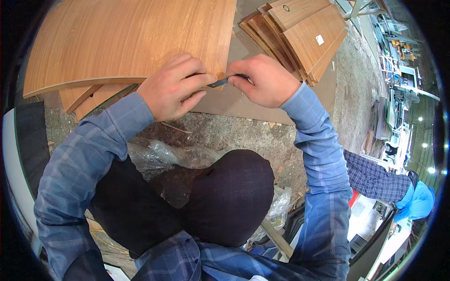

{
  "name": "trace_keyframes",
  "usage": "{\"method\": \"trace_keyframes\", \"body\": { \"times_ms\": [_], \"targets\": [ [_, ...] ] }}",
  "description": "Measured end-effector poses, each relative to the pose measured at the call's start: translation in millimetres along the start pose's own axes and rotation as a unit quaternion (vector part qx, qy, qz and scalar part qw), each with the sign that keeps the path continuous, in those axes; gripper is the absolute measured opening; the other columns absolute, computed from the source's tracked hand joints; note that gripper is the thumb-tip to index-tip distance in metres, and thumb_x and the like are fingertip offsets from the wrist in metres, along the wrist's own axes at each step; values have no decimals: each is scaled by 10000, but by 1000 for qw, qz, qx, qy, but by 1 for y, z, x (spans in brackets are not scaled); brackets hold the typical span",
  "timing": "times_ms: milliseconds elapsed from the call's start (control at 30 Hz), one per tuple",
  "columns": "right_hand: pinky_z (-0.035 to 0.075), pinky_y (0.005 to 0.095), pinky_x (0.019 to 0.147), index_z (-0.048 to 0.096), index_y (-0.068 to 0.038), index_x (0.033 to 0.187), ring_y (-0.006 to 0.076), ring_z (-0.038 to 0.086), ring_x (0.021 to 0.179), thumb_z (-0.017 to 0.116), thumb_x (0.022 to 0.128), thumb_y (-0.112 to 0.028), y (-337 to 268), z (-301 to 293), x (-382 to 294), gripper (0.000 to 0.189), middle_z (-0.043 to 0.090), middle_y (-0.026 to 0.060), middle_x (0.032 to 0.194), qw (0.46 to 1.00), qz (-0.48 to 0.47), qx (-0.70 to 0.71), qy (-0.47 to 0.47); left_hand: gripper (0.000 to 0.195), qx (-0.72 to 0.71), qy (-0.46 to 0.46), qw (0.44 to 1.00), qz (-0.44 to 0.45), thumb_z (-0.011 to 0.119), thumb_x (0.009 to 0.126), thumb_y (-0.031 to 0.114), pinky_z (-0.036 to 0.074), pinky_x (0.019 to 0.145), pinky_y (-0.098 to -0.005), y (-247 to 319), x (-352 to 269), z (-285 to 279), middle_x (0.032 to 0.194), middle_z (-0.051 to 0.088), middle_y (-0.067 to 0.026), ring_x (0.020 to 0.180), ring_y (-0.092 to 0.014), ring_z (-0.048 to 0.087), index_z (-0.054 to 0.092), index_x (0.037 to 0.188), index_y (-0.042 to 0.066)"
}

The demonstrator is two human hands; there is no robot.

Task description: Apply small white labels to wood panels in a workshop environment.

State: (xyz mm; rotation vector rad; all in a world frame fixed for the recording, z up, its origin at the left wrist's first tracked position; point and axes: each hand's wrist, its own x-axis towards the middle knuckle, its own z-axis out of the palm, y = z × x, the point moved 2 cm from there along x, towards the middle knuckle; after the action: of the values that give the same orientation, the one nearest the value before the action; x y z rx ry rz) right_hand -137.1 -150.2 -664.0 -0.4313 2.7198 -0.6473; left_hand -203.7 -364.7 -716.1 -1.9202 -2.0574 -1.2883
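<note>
A dark, narrow flat strip with small holes (219,83), perhaps a blade, spans the gap between my hands at the corner of a wood-grain panel (140,38). My right hand (263,79) grips its right end, just off the panel's right edge; whatever lies inside that fist is mostly hidden. The fingertips of my left hand (175,86) touch the strip's left end, and that hand rests over the panel's near edge. Whether the left fingers pinch the strip or only press on it, I cannot tell.
Stacked wood-grain boards (313,38) lie at the upper right on a brown sheet (246,105). More boards (102,98) show under the large panel. Crumpled clear plastic film (168,154) lies on the rough floor before my knees. Another person (379,179) is at the far right.
</note>
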Motion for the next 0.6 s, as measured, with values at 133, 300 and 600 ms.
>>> {"method": "trace_keyframes", "body": {
  "times_ms": [133,300,600],
  "targets": [
    [463,457,604,678,-36,924,385,604,670,657,905,-134,-2,-2,6,102,627,186,725,999,10,-4,-36,385,18,-5,1000,12,780,744,41,485,755,-398,-3,-3,3,960,575,-99,877,-297,573,674,1115,42],
    [527,497,684,717,-91,944,398,660,763,636,901,-184,3,1,6,131,677,180,767,999,19,-5,-42,352,27,2,999,19,782,753,51,481,749,-395,-3,-3,5,946,577,-87,875,-289,573,685,1091,50],
    [466,441,617,682,-33,961,373,592,677,643,922,-112,4,7,2,96,630,182,746,999,-22,6,-40,318,26,-23,999,32,762,783,30,467,733,-377,-3,-2,3,920,577,-71,844,-268,561,706,1095,50]
  ]
}}
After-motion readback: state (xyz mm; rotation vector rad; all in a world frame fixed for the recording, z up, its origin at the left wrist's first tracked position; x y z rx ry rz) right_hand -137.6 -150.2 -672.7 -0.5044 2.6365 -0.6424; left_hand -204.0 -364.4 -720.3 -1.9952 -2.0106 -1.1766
